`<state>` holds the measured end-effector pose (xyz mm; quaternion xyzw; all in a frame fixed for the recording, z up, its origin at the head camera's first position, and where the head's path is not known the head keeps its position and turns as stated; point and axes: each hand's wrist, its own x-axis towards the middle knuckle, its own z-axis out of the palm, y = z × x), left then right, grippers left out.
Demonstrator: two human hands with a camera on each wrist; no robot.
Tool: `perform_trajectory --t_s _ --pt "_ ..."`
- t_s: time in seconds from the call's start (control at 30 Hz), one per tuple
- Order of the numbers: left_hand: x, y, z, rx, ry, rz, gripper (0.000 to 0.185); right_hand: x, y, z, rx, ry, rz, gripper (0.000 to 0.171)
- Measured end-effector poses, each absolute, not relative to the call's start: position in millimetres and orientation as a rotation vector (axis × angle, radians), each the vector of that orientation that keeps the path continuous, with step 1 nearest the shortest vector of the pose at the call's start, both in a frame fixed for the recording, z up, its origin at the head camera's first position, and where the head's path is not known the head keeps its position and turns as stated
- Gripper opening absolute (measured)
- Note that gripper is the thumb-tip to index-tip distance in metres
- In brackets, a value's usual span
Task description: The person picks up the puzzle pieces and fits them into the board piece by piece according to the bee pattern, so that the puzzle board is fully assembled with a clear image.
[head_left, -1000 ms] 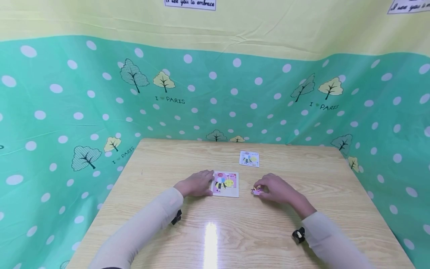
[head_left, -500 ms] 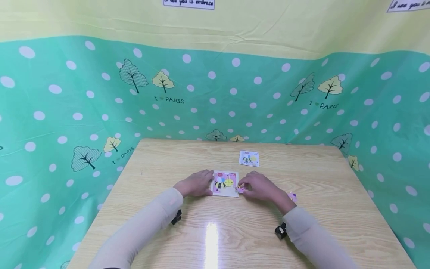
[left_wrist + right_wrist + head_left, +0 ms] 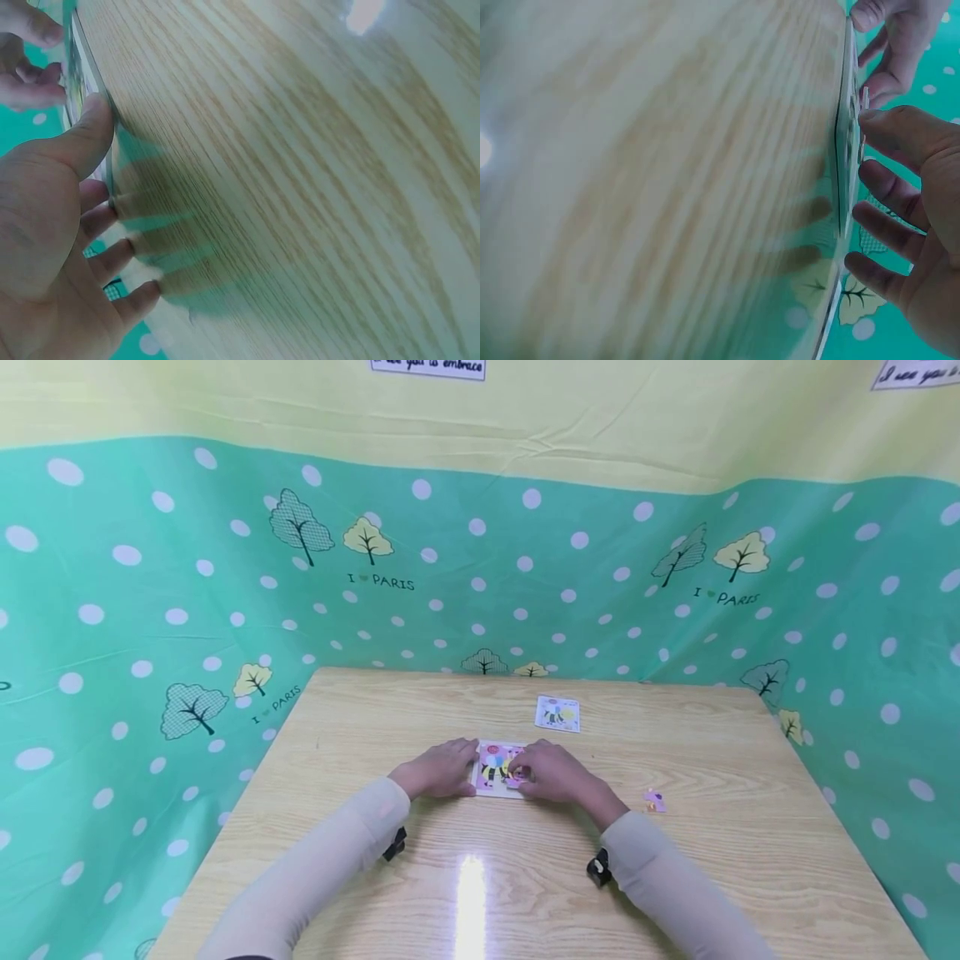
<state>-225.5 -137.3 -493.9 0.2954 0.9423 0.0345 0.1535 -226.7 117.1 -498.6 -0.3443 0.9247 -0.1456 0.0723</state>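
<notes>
Two hands at a puzzle board on a wooden table. The puzzle board (image 3: pixel 497 770), a shallow tray bearing a bee picture, lies flat near the middle of the table (image 3: pixel 525 877), somewhat toward its near edge. The left hand (image 3: pixel 438 770) rests at the board's left edge, fingers extended and slightly spread on the table, thumb against the board's rim (image 3: pixel 94 124). The right hand (image 3: pixel 551 772) lies over the board's right half; its thumb and forefinger pinch a small pink puzzle piece (image 3: pixel 516 775) at the board's surface, the remaining fingers (image 3: pixel 889 191) loosely spread. Whether the piece sits fully in its recess cannot be told, since the hand covers it and the wrist view is edge-on. A second pink piece (image 3: pixel 655 802) lies loose on the table, well apart to the right of the board. A small picture card (image 3: pixel 557 713) showing the same bee lies flat beyond the board, toward the far edge. A green dotted cloth (image 3: pixel 150 610) surrounds the table.
</notes>
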Motion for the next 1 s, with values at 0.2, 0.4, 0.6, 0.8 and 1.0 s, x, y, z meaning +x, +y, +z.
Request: perform_trajectory --t_s 0.2,0.4,0.6,0.8,1.0 --pt "-226 -137 -496 0.855 2.707 0.099 0.083 -229 107 -502 -1.059 2.774 -0.402 0.03" --pt "-227 -137 -496 0.849 2.701 0.097 0.079 -231 103 -503 -1.057 2.766 -0.376 0.029" --pt "-227 -137 -496 0.832 2.701 0.063 0.082 -230 100 -500 -1.084 2.738 -0.395 0.028" --pt "-228 -136 -497 0.852 2.712 0.066 0.079 -228 97 -500 -1.093 2.729 -0.359 0.029" --pt "-226 -136 -493 0.837 2.708 0.067 0.083 -226 93 -496 -1.065 2.729 -0.333 0.027"
